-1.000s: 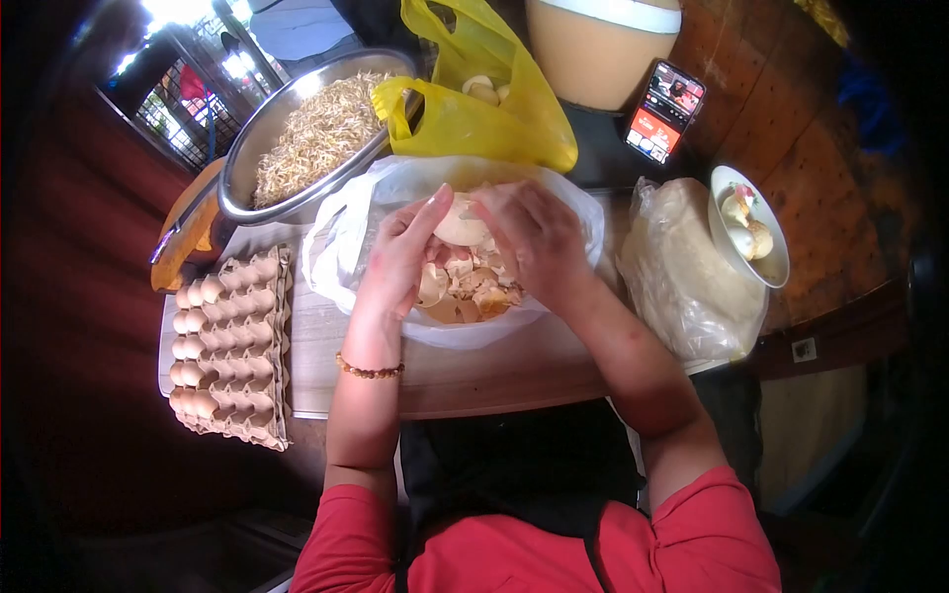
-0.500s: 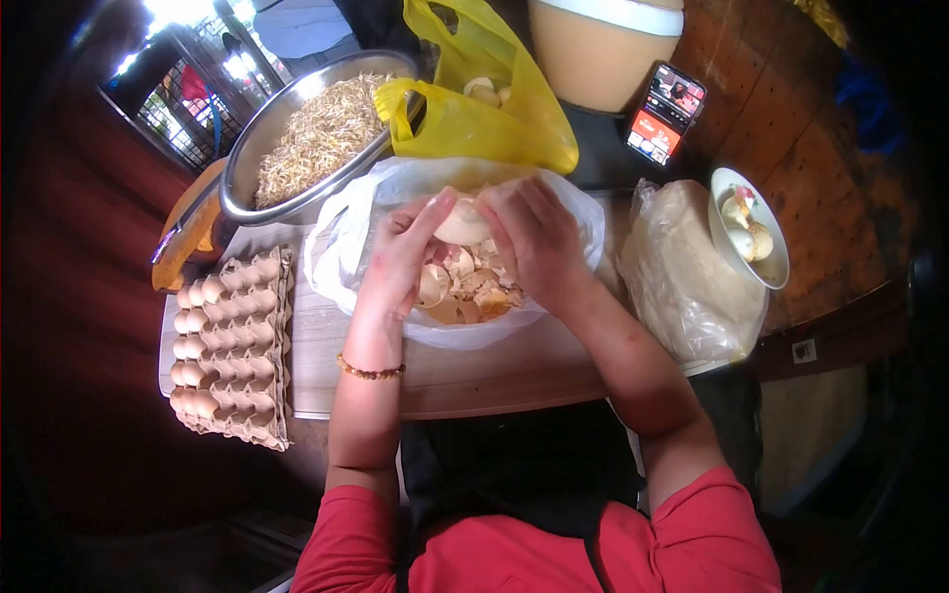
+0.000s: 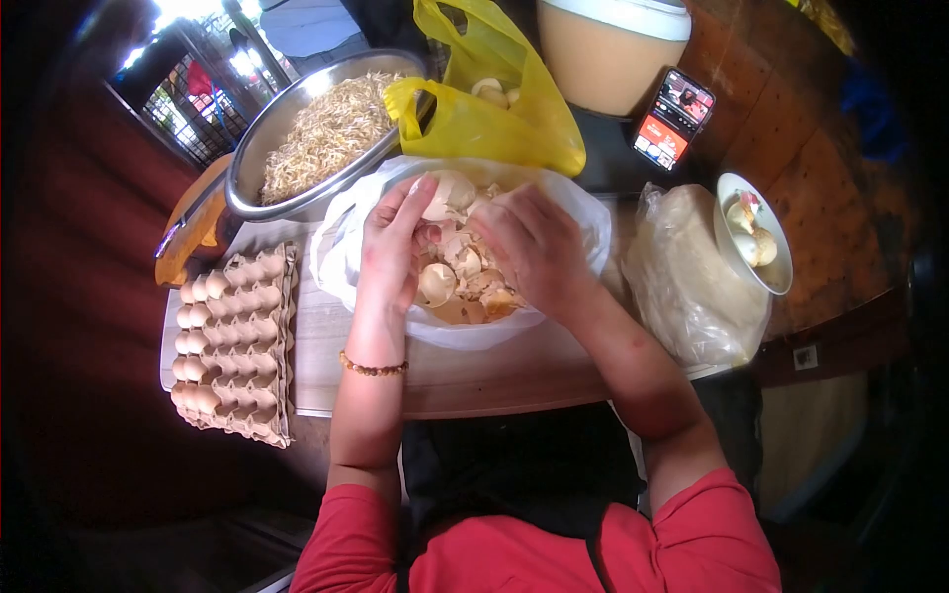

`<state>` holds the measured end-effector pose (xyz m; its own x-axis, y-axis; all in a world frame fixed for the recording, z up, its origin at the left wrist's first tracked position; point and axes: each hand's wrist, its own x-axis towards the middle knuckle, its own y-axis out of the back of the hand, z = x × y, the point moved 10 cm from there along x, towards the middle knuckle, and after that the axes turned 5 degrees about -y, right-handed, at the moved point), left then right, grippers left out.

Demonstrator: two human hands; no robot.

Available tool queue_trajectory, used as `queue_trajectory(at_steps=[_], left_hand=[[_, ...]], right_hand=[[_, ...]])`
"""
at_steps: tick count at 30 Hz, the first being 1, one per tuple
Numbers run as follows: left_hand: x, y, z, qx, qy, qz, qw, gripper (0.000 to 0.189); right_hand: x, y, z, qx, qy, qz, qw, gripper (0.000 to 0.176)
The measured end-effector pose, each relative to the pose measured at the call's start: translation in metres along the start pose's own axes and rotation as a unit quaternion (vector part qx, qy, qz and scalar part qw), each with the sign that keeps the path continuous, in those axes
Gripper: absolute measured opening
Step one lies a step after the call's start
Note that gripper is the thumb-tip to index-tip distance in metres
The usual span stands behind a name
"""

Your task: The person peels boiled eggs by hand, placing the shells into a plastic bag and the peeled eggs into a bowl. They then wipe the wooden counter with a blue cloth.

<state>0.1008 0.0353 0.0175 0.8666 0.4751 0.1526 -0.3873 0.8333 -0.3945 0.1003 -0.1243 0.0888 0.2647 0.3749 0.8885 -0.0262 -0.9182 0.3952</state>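
My left hand [image 3: 393, 242] is closed on a pale egg [image 3: 451, 195], its thumb raised along the side, over a white plastic bag [image 3: 341, 247]. To the right of the egg, the curled fingers of my right hand [image 3: 534, 242] are over the same bag; what they hold, if anything, is hidden. Broken eggshells [image 3: 463, 262] lie in the bag below both hands. Just beyond stands a yellow plastic bag [image 3: 504, 124] with several eggs inside.
At left, a carton tray [image 3: 247, 358] holds several eggs. A metal bowl [image 3: 242, 188] of sprouts stands behind it. To the right are a filled clear bag [image 3: 692, 277], a white bowl [image 3: 778, 282] with food, a phone [image 3: 672, 119] and a large tub [image 3: 608, 59].
My right hand has moved slightly away from the egg, leaving more of the shells visible. The whole view has shifted slightly.
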Motion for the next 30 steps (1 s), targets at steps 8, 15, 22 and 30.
queue_trajectory(at_steps=[8,15,22,30], left_hand=[[0.010,0.022,0.003,-0.093,-0.022,0.032,0.995,0.029],[-0.001,-0.014,0.011,-0.076,-0.046,-0.071,0.994,0.029],[-0.012,-0.033,0.002,0.124,-0.068,-0.089,0.986,0.032],[-0.013,-0.033,0.002,0.176,-0.050,-0.084,0.979,0.031]], right_hand=[[-0.005,-0.012,0.002,-0.010,-0.011,-0.031,0.999,0.015],[-0.010,-0.017,0.041,0.015,-0.154,-0.040,0.987,0.013],[-0.020,-0.021,0.072,0.227,-0.318,-0.029,0.920,0.020],[-0.015,-0.007,0.064,0.123,-0.271,0.014,0.955,0.014]])
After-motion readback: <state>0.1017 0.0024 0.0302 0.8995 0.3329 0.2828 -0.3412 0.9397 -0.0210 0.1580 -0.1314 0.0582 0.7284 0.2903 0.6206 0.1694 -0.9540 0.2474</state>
